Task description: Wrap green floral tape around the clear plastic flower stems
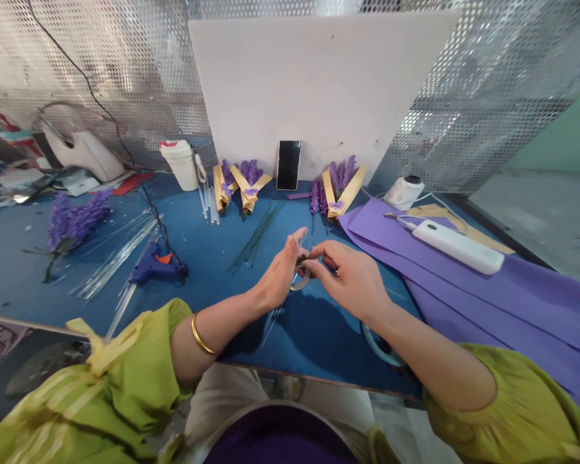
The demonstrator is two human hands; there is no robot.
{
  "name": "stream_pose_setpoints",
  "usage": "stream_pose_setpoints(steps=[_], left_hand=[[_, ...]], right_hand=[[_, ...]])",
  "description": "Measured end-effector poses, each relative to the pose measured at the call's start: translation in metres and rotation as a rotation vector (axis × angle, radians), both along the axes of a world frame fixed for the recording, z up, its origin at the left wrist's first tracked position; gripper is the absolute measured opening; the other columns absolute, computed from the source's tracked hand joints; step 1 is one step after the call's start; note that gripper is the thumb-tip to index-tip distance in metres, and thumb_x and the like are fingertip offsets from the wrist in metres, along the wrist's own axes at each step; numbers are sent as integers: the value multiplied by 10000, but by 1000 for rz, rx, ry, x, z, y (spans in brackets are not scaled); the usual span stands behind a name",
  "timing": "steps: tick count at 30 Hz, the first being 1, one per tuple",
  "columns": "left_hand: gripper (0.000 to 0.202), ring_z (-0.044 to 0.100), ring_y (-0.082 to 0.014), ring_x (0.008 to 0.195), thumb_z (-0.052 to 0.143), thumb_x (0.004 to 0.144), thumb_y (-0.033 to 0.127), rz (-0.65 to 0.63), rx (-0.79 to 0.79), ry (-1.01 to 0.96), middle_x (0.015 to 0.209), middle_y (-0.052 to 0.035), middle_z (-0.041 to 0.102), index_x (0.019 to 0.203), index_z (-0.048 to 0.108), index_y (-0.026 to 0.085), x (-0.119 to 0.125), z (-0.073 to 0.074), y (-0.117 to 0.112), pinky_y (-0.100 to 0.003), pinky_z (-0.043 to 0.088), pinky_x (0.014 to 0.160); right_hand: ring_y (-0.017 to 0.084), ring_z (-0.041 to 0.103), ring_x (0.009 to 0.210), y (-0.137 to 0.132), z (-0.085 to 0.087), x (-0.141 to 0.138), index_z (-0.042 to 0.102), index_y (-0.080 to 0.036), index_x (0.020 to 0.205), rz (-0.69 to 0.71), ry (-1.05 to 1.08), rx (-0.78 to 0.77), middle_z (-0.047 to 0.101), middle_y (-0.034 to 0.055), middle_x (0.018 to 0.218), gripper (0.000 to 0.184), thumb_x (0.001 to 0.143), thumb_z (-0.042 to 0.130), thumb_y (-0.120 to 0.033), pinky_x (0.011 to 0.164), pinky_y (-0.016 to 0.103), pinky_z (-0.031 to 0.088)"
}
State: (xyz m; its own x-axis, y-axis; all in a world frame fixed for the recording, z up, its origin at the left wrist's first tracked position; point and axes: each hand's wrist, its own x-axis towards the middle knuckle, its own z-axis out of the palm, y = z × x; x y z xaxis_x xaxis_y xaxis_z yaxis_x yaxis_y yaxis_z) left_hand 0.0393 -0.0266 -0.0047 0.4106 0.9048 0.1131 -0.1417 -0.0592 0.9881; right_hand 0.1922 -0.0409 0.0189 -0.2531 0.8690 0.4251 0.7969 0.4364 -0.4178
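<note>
My left hand (pixel 281 274) and my right hand (pixel 350 277) meet above the blue table (pixel 212 245), near its front middle. Between the fingertips sits a small clear loop that looks like tape (pixel 300 277), with a thin clear stick (pixel 276 312) hanging down from it. My right hand pinches the loop with thumb and forefinger. My left hand is curled against its other side, thumb raised. A roll of tape (pixel 379 345) lies under my right forearm, partly hidden.
A blue glue gun (pixel 152 267) and clear glue sticks (pixel 113 261) lie left. Green wires (pixel 256 235), wrapped purple flower bundles (pixel 239 183) (pixel 338 187), a phone (pixel 289 165), a white cup (pixel 181 164), purple foam sheets (pixel 464 283) and a white power bank (pixel 457 245) surround the hands.
</note>
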Motion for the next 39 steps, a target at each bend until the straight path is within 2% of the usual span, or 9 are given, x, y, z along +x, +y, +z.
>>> stream_pose_setpoints(steps=[5, 14, 18, 21, 23, 26, 30, 34, 39], left_hand=[[893, 564, -237, 925, 142, 840, 740, -33, 231, 115, 1069, -126, 606, 1511, 123, 150, 0, -4, -4, -397, 426, 860], [889, 531, -286, 1091, 220, 862, 707, -24, 473, 291, 1201, -166, 581, 1518, 83, 124, -5, -5, -4, -429, 371, 954], [760, 569, -239, 1011, 324, 896, 630, 28, 357, 202, 1084, -113, 641, 1470, 291, 134, -2, -1, -2, -364, 405, 920], [558, 577, -202, 976, 434, 896, 551, 30, 204, 67, 992, -84, 662, 1211, 604, 123, 1, 2, 4, -303, 422, 889], [439, 585, -177, 915, 542, 856, 496, -12, 100, -2, 925, -71, 672, 1011, 692, 114, 2, 3, 7, -282, 429, 860], [272, 595, -150, 825, 705, 737, 348, -55, -64, -70, 847, -53, 682, 878, 709, 115, 2, 2, 9, -281, 430, 835], [206, 615, -145, 804, 716, 663, 198, -53, -160, -132, 812, -51, 686, 848, 698, 109, 2, 4, 7, -296, 435, 855], [315, 583, -116, 675, 739, 668, 256, -77, -122, -130, 794, -39, 656, 936, 667, 107, 2, 6, 6, -271, 465, 697], [264, 440, -62, 554, 722, 675, 290, -26, -58, -50, 728, -4, 599, 866, 680, 113, 0, 7, 7, -209, 339, 506]], right_hand=[[111, 480, 581, 1, -2, -1, 562, -189, 709, 11, -19, -23, 585, -13, 666, 209, 837, 585, -353, 544, 241, 281], [101, 427, 534, 3, -5, 3, 532, -183, 655, -2, -64, 31, 536, -20, 613, 266, 845, 566, -366, 513, 247, 240], [109, 515, 578, 3, -4, 5, 610, -195, 741, 14, -42, 84, 616, -12, 671, 194, 875, 542, -318, 541, 243, 300], [119, 584, 648, 5, -3, 9, 638, -199, 809, 27, -14, 133, 672, 1, 747, 181, 899, 516, -298, 588, 241, 354], [127, 605, 677, 7, -2, 12, 642, -200, 823, 9, -6, 170, 682, 7, 766, 163, 895, 520, -282, 596, 243, 369], [131, 599, 666, 9, 0, 16, 641, -202, 821, -36, -3, 200, 673, 6, 750, 157, 890, 530, -289, 582, 249, 368], [124, 581, 645, 10, 3, 17, 640, -207, 817, -51, -8, 185, 659, -2, 726, 142, 877, 555, -302, 570, 252, 359], [115, 562, 626, 10, 1, 15, 649, -210, 820, 6, -19, 133, 647, -7, 712, 132, 868, 569, -302, 544, 247, 340], [104, 506, 565, 9, 1, 14, 655, -206, 808, -29, 23, 129, 592, -19, 635, 156, 855, 580, -335, 527, 246, 327]])
